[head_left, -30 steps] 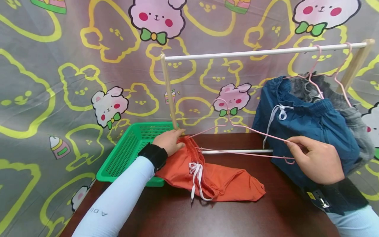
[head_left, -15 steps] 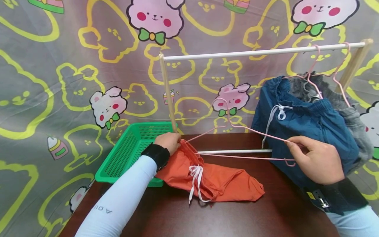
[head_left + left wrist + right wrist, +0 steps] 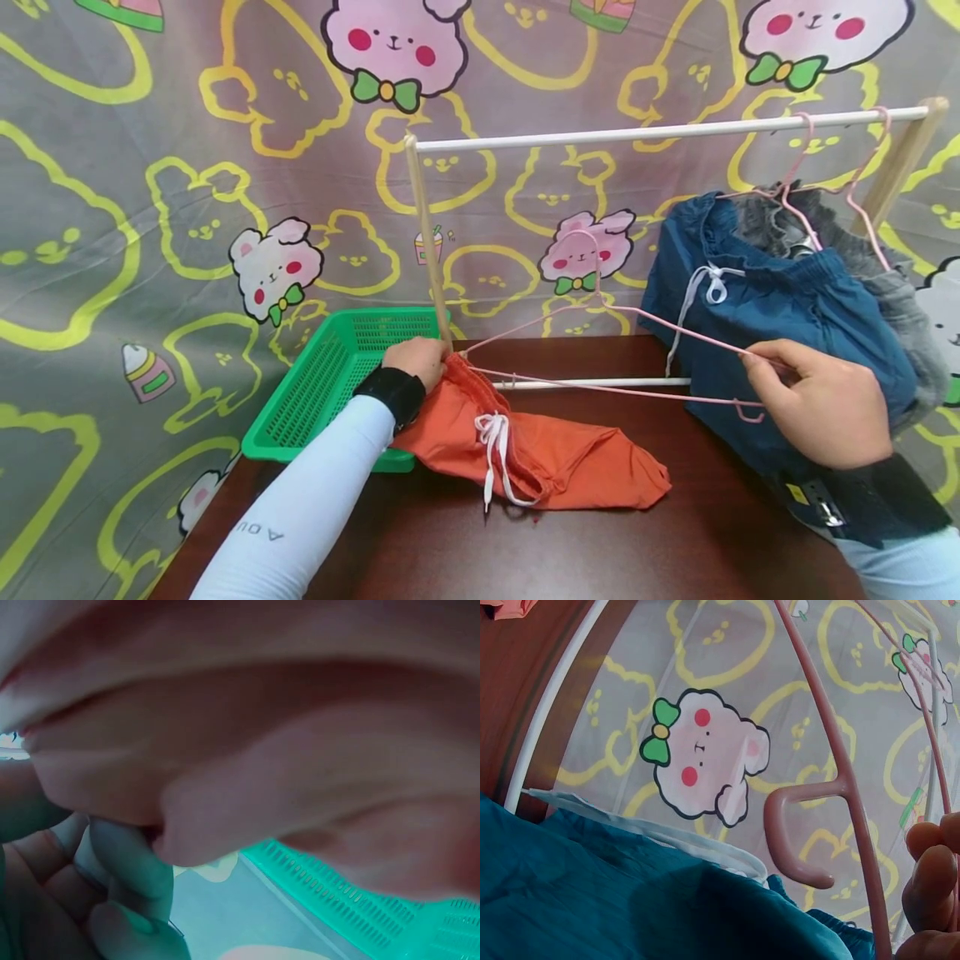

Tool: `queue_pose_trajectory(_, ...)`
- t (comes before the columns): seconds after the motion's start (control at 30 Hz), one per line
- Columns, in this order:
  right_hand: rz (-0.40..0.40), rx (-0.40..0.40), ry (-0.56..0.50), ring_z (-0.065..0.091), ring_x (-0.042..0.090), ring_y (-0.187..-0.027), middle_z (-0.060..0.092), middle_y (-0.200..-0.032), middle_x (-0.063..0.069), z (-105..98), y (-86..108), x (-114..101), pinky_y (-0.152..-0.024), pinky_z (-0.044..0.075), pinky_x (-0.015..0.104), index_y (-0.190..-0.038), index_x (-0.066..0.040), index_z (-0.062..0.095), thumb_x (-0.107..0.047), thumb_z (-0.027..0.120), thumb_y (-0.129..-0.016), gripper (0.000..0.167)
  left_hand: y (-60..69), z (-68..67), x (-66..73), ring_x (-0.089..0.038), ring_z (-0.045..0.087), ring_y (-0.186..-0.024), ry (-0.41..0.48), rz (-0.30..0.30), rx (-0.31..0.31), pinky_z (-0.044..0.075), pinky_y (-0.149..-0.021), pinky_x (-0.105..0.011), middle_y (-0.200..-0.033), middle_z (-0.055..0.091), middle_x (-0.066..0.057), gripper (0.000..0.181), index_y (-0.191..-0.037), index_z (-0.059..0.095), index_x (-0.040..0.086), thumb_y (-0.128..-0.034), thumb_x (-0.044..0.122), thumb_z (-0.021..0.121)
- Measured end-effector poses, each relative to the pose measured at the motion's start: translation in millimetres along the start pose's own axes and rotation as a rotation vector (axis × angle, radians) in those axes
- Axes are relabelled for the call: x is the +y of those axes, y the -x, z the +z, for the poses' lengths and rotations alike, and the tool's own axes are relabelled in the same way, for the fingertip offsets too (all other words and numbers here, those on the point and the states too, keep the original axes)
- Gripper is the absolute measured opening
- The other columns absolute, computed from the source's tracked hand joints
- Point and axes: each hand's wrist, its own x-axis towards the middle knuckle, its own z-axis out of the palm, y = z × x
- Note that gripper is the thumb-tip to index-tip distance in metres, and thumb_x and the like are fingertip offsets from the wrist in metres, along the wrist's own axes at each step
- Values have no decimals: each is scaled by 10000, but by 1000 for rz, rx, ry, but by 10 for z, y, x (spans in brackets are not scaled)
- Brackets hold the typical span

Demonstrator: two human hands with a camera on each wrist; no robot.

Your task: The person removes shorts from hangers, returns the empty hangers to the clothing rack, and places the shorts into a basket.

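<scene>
Orange shorts (image 3: 465, 417) with a white drawstring lie on the table, partly over the basket's edge. My left hand (image 3: 415, 362) grips the left end of their waistband, its fingertips hidden by the cloth in the head view. In the left wrist view, pale blurred cloth (image 3: 225, 765) fills the top, with curled fingers (image 3: 131, 862) below it. My right hand (image 3: 825, 400) pinches the right shoulder of a pink wire hanger (image 3: 678, 324), hook upward. The hanger's left end meets the waistband beside my left hand; whether it is inside cannot be told.
A green basket (image 3: 281, 417) stands at the left behind my left forearm. Over the table runs a rack with a white rail (image 3: 600, 135). Blue shorts (image 3: 780, 308) and a grey garment (image 3: 918, 333) hang at its right, close to my right hand.
My left fingers, earlier stretched over the waistband, have curled at its edge, and the waistband end has shifted left. My right hand has moved slightly right, drawing the hanger right and its hook up.
</scene>
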Motion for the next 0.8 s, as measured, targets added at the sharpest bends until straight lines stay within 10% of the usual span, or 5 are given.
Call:
queue_pose_trajectory(0.47,11,-34,12,473,203,-546,619,-630,30,-47,7,-29,-444,342,310,-1039,-10,735,-245,693,-951,254,20,9,10,-257,662,-833,22,5,-12,530,-703,-471,-980,733,-56,163,-1054,774,191,-992,298,667)
queue_pose_trajectory(0.8,85,-90,-78,565,245,-647,691,-797,128,-77,-7,-95,-474,394,297,-1151,-10,693,-247,622,-1017,282,109,-23,83,-237,650,-1008,96,49,-40,524,-844,-456,-1166,707,-49,411,-1354,649,187,-992,381,642)
